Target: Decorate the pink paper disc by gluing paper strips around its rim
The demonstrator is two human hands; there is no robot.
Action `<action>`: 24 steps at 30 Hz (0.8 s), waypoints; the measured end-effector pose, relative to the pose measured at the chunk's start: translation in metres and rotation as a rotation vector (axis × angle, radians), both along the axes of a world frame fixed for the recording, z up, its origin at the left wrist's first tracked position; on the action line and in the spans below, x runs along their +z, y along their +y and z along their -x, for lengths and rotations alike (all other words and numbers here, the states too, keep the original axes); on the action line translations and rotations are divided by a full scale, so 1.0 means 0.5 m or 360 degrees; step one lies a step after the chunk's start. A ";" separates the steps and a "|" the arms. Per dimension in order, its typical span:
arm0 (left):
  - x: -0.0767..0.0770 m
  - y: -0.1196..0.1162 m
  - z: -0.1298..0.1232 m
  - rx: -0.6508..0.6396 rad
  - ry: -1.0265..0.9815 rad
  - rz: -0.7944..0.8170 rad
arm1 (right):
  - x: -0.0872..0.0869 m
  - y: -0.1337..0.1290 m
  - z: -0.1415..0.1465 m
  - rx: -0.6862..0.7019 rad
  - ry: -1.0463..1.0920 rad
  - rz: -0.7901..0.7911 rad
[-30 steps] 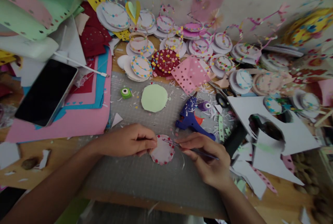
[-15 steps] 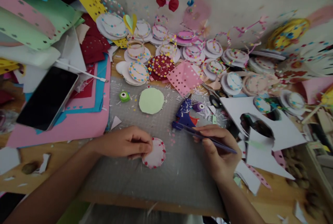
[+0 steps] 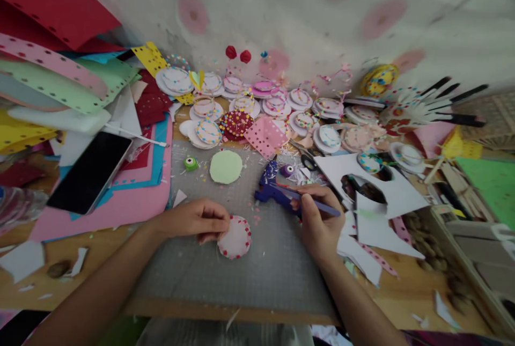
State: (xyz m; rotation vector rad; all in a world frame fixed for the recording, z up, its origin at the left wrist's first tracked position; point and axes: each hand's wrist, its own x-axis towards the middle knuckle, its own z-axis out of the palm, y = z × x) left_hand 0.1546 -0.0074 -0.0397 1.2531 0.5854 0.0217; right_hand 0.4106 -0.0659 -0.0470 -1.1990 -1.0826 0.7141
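Here, the left hand [image 3: 197, 220] has its thumb and fingers pinched on the upper left edge of a round, pale pink disc with a red-dotted rim [image 3: 235, 240] — the disc sits at the middle of the gray gridded mat [image 3: 281, 276], either on it or just above. The right hand [image 3: 322, 225] grasps a slim, purple-blue tool [image 3: 330, 210] well apart from the disc, beside a dark blue, white-flecked glue gun [image 3: 267, 173]. Beyond the disc — a flat, pale green paper round [image 3: 226, 167].
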 end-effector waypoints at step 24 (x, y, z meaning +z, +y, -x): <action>0.080 -0.130 0.067 0.0367 0.0638 -0.0681 | 0.080 -0.008 -0.157 -0.0531 0.0599 -0.0492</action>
